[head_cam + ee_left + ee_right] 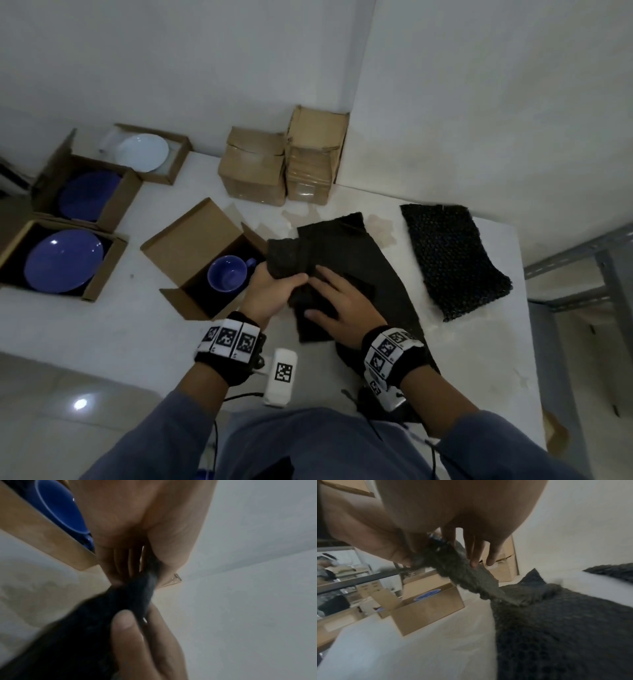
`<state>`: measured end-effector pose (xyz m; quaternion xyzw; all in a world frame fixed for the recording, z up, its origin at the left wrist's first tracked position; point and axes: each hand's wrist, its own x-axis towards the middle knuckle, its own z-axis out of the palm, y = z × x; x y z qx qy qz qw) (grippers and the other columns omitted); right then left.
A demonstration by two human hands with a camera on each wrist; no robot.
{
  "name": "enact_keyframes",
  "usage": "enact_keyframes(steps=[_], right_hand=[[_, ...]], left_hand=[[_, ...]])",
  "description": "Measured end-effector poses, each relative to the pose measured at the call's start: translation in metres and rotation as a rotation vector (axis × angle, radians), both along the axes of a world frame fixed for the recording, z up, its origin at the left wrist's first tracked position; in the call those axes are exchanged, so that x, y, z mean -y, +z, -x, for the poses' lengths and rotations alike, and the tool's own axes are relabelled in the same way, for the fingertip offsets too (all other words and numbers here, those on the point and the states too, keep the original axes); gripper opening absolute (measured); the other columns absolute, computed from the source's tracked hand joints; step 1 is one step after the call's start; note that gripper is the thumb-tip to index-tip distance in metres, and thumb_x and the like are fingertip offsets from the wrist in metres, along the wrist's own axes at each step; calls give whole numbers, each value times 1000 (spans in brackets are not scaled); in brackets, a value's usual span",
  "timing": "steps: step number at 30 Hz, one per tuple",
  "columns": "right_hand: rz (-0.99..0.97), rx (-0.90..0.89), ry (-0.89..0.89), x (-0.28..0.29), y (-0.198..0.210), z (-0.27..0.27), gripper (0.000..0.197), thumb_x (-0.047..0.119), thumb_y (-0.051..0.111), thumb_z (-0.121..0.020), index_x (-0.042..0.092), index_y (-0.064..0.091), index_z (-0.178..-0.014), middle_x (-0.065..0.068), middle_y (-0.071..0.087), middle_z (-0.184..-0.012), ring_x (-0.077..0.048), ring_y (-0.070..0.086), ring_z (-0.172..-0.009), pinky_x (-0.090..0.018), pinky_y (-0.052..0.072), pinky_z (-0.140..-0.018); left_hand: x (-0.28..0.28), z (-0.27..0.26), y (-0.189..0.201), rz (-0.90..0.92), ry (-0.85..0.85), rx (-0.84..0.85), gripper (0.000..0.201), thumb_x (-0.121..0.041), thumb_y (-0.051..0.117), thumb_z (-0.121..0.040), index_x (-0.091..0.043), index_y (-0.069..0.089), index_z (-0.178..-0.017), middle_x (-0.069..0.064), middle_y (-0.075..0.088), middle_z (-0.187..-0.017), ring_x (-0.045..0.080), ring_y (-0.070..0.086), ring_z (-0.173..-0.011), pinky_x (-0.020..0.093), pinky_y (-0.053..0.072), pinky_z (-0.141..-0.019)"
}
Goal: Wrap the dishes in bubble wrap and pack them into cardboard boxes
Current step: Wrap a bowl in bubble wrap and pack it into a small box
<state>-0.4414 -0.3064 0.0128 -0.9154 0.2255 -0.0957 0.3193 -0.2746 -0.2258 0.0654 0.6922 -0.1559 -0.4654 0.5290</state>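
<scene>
Two hands are at work over a white table (144, 329), so start with what lies on it. Your biggest piece is the dark sheet of bubble wrap (383, 274) spread flat in front of you, with a folded spare stack of bubble wrap (452, 260) well apart on the right. Open cardboard boxes line the left side: two with blue plates (65, 260), one further back with a white plate (142, 152), and closed boxes (253, 168) against the wall. Nearest your hands sits the open box (202, 270) with a blue cup (226, 274) upright inside, bare of wrap.

Your left hand (274, 291) has its fingers curled round a bunched corner of the sheet — lifted off the table, just beside the cup's box. Your right hand (337, 301) lies on the sheet with fingers nearly straight, thumb spread; the right wrist view shows its fingertips touching the raised fold, not gripping it.

You look to be readying the sheet, separating or straightening it before a dish goes on. Next, I'd judge, you need the sheet laid flat, then the cup lifted out and set near its middle — whether anything is already rolled inside the bunched part, I cannot tell.
</scene>
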Motion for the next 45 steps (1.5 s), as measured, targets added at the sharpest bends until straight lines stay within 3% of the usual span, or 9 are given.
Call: enact_keyframes(steps=[3, 7, 11, 16, 22, 28, 33, 38, 45], right_hand=[[-227, -1, -52, -13, 3, -11, 62, 57, 49, -92, 24, 45, -145, 4, 30, -156, -7, 27, -141, -28, 24, -118], [-340, 220, -416, -14, 0, -23, 63, 35, 68, -87, 22, 42, -144, 2, 39, -142, -11, 42, -129, -38, 38, -111], [-235, 173, -394, -7, 12, -40, 98, 27, 83, -69, 31, 29, -150, 2, 16, -157, -14, 17, -146, -35, 16, -119], [-43, -3, -384, 9, 26, -68, 31, 27, 74, -77, 26, 68, -108, 8, 56, -129, -13, 31, -140, -54, -4, -119], [-163, 38, -415, 11, 43, -102, 15, 26, 66, -90, 25, 63, -104, 6, 66, -96, -14, 59, -94, -39, 49, -92], [-138, 30, -337, 2, 48, -154, 35, 21, 62, -92, 26, 51, -125, -4, 66, -111, -22, 60, -104, -35, 50, -86], [-47, 3, -243, 3, 39, -203, 36, 20, 63, -90, 24, 52, -124, -4, 67, -111, -25, 62, -104, -42, 51, -89], [29, -104, -273, 12, 31, -235, 56, 25, 67, -87, 28, 39, -135, -7, 59, -122, -29, 57, -111, -46, 51, -91], [133, 21, -233, -28, 8, -203, 27, 24, 67, -83, 19, 62, -109, 0, 55, -109, -17, 56, -96, -38, 52, -80]], left_hand=[[-19, -14, -6, -60, 7, 156, 24, -4, 67, -86, -13, 72, -107, 6, 73, -103, 21, 67, -101, 47, 51, -98], [-46, -33, 1, -51, -186, 230, 23, -7, 65, -90, -23, 71, -106, -2, 74, -102, 13, 67, -101, 39, 50, -98], [-64, -48, 8, -8, -297, 343, 27, -10, 68, -90, -37, 72, -91, -11, 74, -89, 7, 68, -92, 29, 51, -88], [-74, -66, 20, 118, 5, 234, 11, -9, 66, -91, -9, 72, -100, 10, 73, -102, 19, 68, -98, 29, 53, -85], [-104, -98, -1, -43, 228, 207, 26, -13, 76, -83, -18, 68, -107, 0, 70, -104, 19, 66, -100, 35, 56, -84], [-144, -128, -14, -161, 186, 392, 63, -10, 77, -79, -27, 44, -131, -7, 64, -94, 14, 63, -92, 22, 49, -73], [-155, -154, -16, -213, 211, 646, 85, -11, 83, -70, -22, 35, -140, 5, 48, -117, 19, 50, -106, 32, 45, -91], [-132, -159, -7, -109, -241, 1280, 48, -20, 74, -71, -26, 57, -116, 5, 44, -117, 24, 46, -106, 38, 45, -86], [-96, -160, -57, -337, -837, 1218, 43, -37, 58, -88, -25, 45, -127, 6, 36, -133, 25, 39, -121, 38, 38, -95]])
